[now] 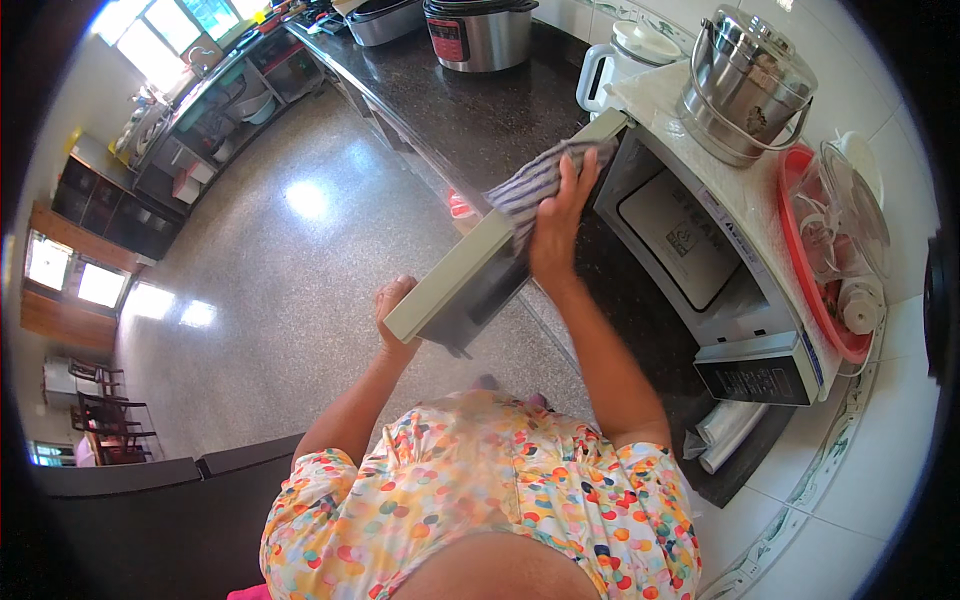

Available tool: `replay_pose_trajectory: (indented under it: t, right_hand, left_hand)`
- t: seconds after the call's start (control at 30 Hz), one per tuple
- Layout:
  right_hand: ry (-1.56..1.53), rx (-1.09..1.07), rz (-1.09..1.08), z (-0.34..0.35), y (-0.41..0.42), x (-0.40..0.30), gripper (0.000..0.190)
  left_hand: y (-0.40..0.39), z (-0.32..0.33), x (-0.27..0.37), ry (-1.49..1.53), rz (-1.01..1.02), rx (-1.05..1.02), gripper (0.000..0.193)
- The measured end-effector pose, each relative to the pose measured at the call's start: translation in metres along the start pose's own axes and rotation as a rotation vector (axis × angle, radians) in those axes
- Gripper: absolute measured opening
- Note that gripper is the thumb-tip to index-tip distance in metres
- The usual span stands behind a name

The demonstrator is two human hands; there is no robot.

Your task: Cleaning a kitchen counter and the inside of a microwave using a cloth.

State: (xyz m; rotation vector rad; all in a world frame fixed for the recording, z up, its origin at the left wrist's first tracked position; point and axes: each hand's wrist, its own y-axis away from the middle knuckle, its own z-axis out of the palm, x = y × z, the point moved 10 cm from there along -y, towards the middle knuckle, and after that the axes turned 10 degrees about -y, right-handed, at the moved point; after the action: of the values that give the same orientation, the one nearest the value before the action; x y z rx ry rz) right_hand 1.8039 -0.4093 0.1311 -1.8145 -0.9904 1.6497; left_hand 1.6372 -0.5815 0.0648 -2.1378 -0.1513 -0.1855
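Note:
A microwave oven (pixel 759 279) stands on the dark counter with its door (pixel 454 271) swung wide out over the floor. My left hand (pixel 395 306) grips the door's free end, its fingers on the outer side. My right hand (pixel 562 217) holds a grey-and-blue striped cloth (pixel 534 178) against the door's inner side and top edge, towards the hinge. The cloth and hand hide part of the door's inside. Inside the oven cavity, a light back panel (pixel 679 236) bears printing. The control panel (pixel 757 371) is at the oven's near end.
On the oven top stand a lidded steel pail (pixel 746 90) and a red tray (pixel 791 195) holding plastic parts. Behind are a white appliance (pixel 626 56) and an electric cooker (pixel 484 37) on the counter (pixel 420 97). Rolls of wrap (pixel 731 435) lie beside the oven.

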Motion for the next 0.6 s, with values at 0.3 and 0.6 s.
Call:
replay_pose_trajectory:
  t: [0.3, 0.6]
  right_hand:
    - [-0.154, -0.209, -0.045, 0.079, 0.112, -0.039, 0.085]
    - [0.002, 0.127, 0.223, 0.014, 0.036, 0.107, 0.058]
  left_hand:
    - [0.038, 0.043, -0.058, 0.425, -0.339, -0.319, 0.023]
    - [0.036, 0.038, -0.061, 0.444, -0.335, -0.353, 0.019]
